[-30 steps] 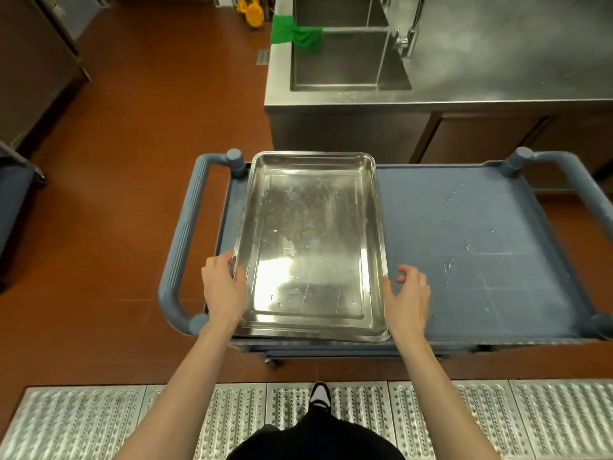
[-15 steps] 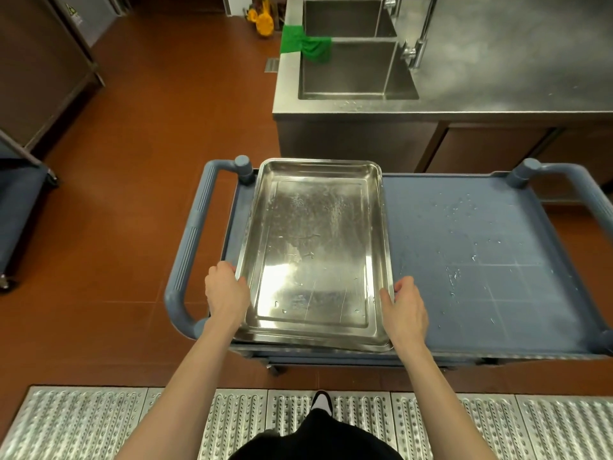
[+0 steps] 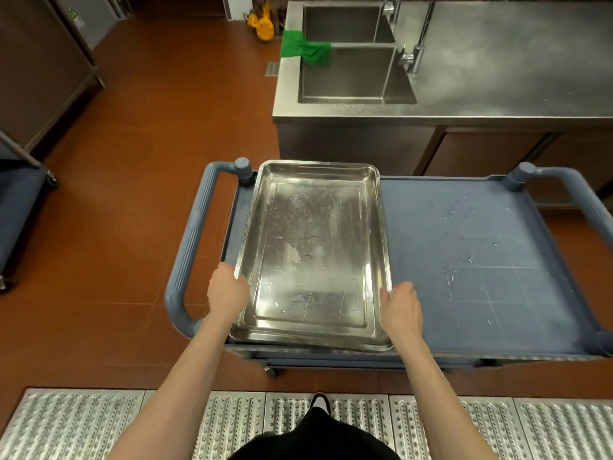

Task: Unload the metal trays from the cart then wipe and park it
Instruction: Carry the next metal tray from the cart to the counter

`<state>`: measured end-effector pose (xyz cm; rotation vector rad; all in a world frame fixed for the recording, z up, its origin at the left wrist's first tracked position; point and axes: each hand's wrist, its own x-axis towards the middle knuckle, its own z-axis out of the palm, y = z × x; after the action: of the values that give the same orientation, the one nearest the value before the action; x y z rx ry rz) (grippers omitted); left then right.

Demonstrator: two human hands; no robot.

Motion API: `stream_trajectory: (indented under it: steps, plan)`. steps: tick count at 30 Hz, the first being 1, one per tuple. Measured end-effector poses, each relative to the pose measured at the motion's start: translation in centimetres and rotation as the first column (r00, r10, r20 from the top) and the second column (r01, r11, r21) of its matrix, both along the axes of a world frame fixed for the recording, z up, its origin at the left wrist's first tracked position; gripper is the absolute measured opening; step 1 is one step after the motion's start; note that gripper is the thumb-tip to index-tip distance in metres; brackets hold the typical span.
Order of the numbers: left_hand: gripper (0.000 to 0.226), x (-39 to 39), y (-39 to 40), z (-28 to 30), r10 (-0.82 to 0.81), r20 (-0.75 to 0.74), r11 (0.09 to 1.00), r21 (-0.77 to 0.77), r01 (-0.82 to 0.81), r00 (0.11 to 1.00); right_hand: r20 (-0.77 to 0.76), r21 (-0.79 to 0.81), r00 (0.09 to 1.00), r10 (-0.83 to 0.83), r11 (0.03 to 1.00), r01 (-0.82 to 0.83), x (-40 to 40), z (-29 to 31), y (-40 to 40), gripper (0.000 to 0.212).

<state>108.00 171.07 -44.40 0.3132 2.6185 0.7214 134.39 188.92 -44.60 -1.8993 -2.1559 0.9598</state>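
A wet, shiny metal tray (image 3: 315, 247) lies on the left half of the blue cart's top shelf (image 3: 471, 260). Its near end is tilted up a little and juts over the cart's front edge. My left hand (image 3: 227, 290) grips the tray's left rim near the front corner. On the opposite rim, my right hand (image 3: 399, 307) grips the tray at about the same depth. The right half of the shelf is bare and dotted with water drops.
Behind the cart stands a steel counter (image 3: 514, 61) with a double sink (image 3: 351, 74), a tap (image 3: 418, 51) and a green cloth (image 3: 305, 49) over the sink divider. Another blue cart (image 3: 20, 210) is at far left. A metal floor grate (image 3: 99, 423) runs under my feet.
Both hands have closed on the tray's side rims; the right hand was open beside it a second ago. The tray's near end has lifted slightly.
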Motion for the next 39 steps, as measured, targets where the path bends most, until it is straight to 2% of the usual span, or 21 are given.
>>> stream_trajectory:
  steps: [4,11,18,29,39]
  plan:
    - [0.020,0.8,0.0,-0.4,0.066,-0.060,0.994,0.095,-0.060,0.996,0.001,0.061,1.000,0.011,0.998,-0.011,-0.1,-0.2,-0.4,0.028]
    - [0.018,2.2,0.3,0.5,0.182,-0.081,0.967,0.195,-0.164,0.980,-0.182,0.064,0.981,-0.062,0.995,0.074,1.1,-0.3,-0.5,0.031]
    - [0.015,2.5,-0.2,1.7,0.207,-0.094,0.947,0.269,-0.175,0.974,-0.305,0.066,0.949,-0.084,0.992,0.109,1.1,0.6,-0.8,0.039]
    - [0.021,1.3,1.6,4.2,0.100,-0.034,0.938,0.336,-0.083,0.994,-0.391,0.139,0.904,-0.170,0.961,0.240,2.2,4.7,-1.9,0.046]
    - [0.012,1.7,4.8,6.4,-0.163,-0.016,0.879,0.451,0.152,0.987,-0.418,0.189,0.836,-0.354,0.867,0.462,5.6,6.1,-5.5,0.047]
